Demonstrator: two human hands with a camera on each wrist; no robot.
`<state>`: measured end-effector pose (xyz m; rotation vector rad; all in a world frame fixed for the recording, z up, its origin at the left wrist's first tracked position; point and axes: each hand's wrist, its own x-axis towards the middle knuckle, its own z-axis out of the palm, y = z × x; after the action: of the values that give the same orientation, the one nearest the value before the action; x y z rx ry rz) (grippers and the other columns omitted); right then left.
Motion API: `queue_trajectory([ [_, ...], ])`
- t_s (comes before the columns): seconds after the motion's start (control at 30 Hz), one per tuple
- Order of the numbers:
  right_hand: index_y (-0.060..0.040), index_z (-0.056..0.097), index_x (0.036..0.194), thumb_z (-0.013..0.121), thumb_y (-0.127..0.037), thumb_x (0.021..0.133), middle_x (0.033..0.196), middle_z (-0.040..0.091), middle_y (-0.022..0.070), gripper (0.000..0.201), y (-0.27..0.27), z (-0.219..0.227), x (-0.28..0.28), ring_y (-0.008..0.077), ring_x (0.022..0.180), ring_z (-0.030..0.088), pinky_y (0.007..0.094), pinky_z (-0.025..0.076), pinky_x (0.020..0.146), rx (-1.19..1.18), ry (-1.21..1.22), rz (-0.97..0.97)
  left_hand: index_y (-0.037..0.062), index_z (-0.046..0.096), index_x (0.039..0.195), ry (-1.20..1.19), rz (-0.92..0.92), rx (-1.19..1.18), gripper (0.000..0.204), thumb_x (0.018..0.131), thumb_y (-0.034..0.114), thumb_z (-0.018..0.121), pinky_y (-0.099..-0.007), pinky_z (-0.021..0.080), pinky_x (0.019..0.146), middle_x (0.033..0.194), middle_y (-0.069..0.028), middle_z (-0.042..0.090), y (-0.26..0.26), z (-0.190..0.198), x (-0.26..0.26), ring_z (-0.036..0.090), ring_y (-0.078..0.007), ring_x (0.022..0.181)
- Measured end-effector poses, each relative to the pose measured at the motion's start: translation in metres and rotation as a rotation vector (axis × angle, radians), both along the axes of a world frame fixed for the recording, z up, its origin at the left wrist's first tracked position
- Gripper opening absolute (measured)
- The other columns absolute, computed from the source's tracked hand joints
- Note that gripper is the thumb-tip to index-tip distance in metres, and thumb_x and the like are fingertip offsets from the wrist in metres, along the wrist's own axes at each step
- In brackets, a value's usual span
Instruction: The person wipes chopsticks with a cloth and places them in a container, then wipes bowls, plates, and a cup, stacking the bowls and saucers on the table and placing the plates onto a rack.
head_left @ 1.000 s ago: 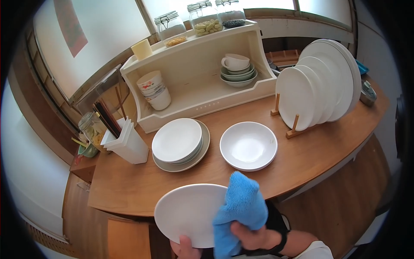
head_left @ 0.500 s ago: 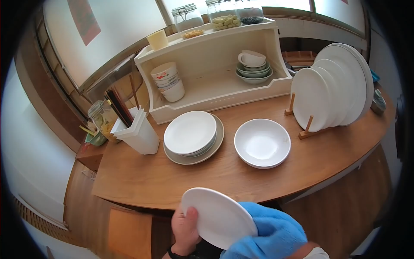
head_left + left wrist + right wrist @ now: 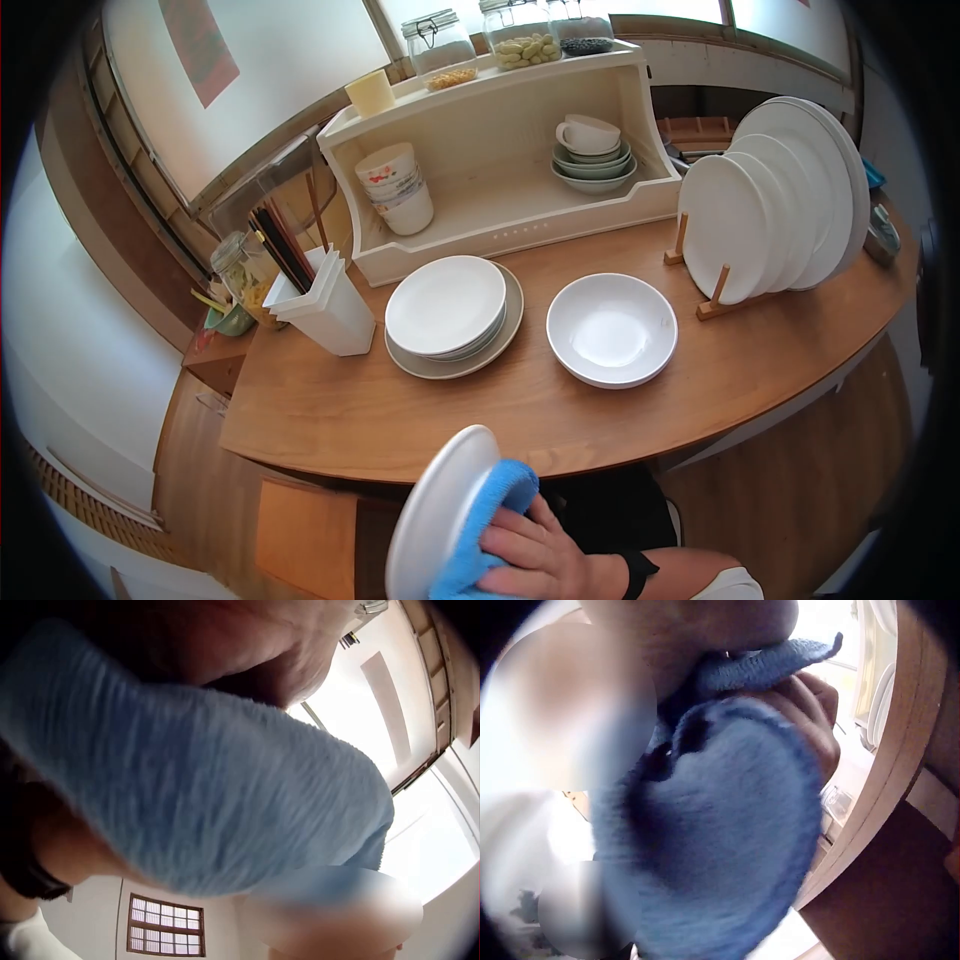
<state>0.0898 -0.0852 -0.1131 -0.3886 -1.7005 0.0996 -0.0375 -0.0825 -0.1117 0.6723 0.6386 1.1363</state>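
Note:
A white plate [image 3: 430, 515] is held up, tilted nearly on edge, in front of the table in the head view. A blue cloth [image 3: 470, 530] lies against its right-hand face. My right hand [image 3: 535, 550] grips the cloth and presses it to the plate with bent fingers. Behind the plate, my left hand is hidden in the head view. In the left wrist view the left hand [image 3: 262, 637] appears dark and close at the top, over the cloth [image 3: 240, 795]. Folds of the cloth fill the middle of the right wrist view.
On the table [image 3: 330, 420] are stacked plates [image 3: 445, 305], a white bowl [image 3: 610, 330] and a white utensil holder [image 3: 325, 310]. Several plates stand in a wooden rack [image 3: 720, 290] at right. Behind, a cream shelf [image 3: 500, 215] carries bowls, cups and glass jars.
The plate has swung from face-up to nearly on edge and moved a little left. My right hand and the cloth have moved left onto its face. The left hand has gone out of the head view.

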Motion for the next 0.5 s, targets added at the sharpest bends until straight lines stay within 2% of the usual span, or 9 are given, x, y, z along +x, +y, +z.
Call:
queue_trajectory([
  [0.03, -0.0036, 0.055, 0.122, 0.062, -0.022, 0.086, 0.137, 0.045, 0.029, 0.041, 0.0, 0.008, 0.001, 0.0468, 0.129, 0.043, 0.0632, 0.023, 0.107, 0.003, 0.0, -0.002, 0.0002, 0.049, 0.12, 0.008, 0.013, 0.015, 0.042, 0.101, 0.037, 0.042, -0.0308, 0.051, 0.079, 0.106, -0.0122, 0.063, 0.0, 0.001, 0.0, 0.063, -0.0188, 0.09],
  [0.1, -0.0003, 0.055, 0.12, 0.061, -0.021, 0.086, 0.133, 0.049, 0.0288, 0.04, -0.005, 0.031, 0.006, 0.0453, 0.126, 0.046, 0.0611, 0.025, 0.108, -0.219, 0.037, -0.037, 0.0003, 0.049, 0.121, 0.0, 0.04, 0.026, 0.042, 0.101, 0.037, 0.042, -0.0307, 0.051, 0.079, 0.106, -0.0122, 0.062, -0.005, -0.001, -0.002, 0.062, -0.0187, 0.09],
  [0.13, 0.0011, 0.057, 0.117, 0.062, -0.023, 0.085, 0.134, 0.05, 0.0267, 0.041, -0.006, 0.028, 0.004, 0.0431, 0.125, 0.048, 0.06, 0.026, 0.108, -0.248, 0.01, -0.074, 0.0003, 0.049, 0.121, 0.011, 0.054, 0.048, 0.042, 0.101, 0.037, 0.042, -0.0307, 0.051, 0.079, 0.106, -0.0122, 0.062, -0.005, 0.0, -0.005, 0.062, -0.0186, 0.09],
  [0.23, -0.0013, 0.058, 0.116, 0.063, -0.023, 0.084, 0.133, 0.051, 0.0239, 0.039, -0.021, 0.015, -0.002, 0.0403, 0.125, 0.05, 0.061, 0.026, 0.107, -0.262, -0.101, -0.06, 0.0005, 0.048, 0.122, 0.061, 0.065, 0.131, 0.042, 0.101, 0.037, 0.043, -0.0307, 0.051, 0.079, 0.106, -0.0122, 0.062, -0.002, 0.005, -0.021, 0.062, -0.0184, 0.09],
  [0.27, -0.0047, 0.06, 0.115, 0.059, -0.022, 0.086, 0.131, 0.055, 0.0209, 0.034, -0.027, 0.015, -0.008, 0.0367, 0.123, 0.052, 0.06, 0.025, 0.109, -0.256, -0.07, -0.025, 0.0006, 0.048, 0.122, 0.083, 0.054, 0.16, 0.042, 0.101, 0.037, 0.043, -0.0306, 0.051, 0.079, 0.106, -0.0122, 0.062, -0.001, 0.007, -0.027, 0.062, -0.0183, 0.09],
  [0.3, -0.0047, 0.06, 0.115, 0.059, -0.022, 0.086, 0.131, 0.055, 0.0209, 0.034, -0.029, 0.015, -0.008, 0.0367, 0.123, 0.052, 0.06, 0.025, 0.109, -0.264, -0.069, -0.025, 0.0006, 0.048, 0.122, 0.099, 0.047, 0.176, 0.042, 0.101, 0.037, 0.043, -0.0306, 0.051, 0.079, 0.106, -0.0122, 0.062, -0.003, 0.008, -0.033, 0.062, -0.0183, 0.09],
  [0.37, -0.0076, 0.06, 0.116, 0.055, -0.021, 0.089, 0.127, 0.057, 0.0194, 0.031, -0.03, 0.02, -0.006, 0.0345, 0.122, 0.054, 0.0585, 0.022, 0.111, -0.151, -0.179, 0.009, 0.0007, 0.048, 0.123, 0.113, 0.027, 0.193, 0.042, 0.101, 0.036, 0.043, -0.0306, 0.051, 0.079, 0.107, -0.0122, 0.062, -0.003, 0.01, -0.034, 0.062, -0.0181, 0.09],
  [0.43, -0.0088, 0.06, 0.116, 0.051, -0.023, 0.091, 0.127, 0.058, 0.0182, 0.03, -0.018, 0.033, 0.002, 0.0329, 0.121, 0.055, 0.0569, 0.019, 0.113, -0.109, -0.179, 0.024, 0.0009, 0.047, 0.123, 0.118, 0.037, 0.197, 0.042, 0.101, 0.036, 0.043, -0.0305, 0.051, 0.08, 0.107, -0.0122, 0.062, -0.008, 0.007, -0.037, 0.061, -0.018, 0.091],
  [0.5, -0.0091, 0.061, 0.116, 0.05, -0.023, 0.092, 0.127, 0.058, 0.0176, 0.03, -0.004, 0.045, 0.012, 0.0315, 0.121, 0.055, 0.0576, 0.017, 0.114, -0.104, -0.241, -0.087, 0.001, 0.047, 0.124, 0.113, 0.072, 0.201, 0.042, 0.101, 0.036, 0.043, -0.0305, 0.051, 0.08, 0.107, -0.0122, 0.061, -0.009, 0.006, -0.036, 0.061, -0.0179, 0.091],
])
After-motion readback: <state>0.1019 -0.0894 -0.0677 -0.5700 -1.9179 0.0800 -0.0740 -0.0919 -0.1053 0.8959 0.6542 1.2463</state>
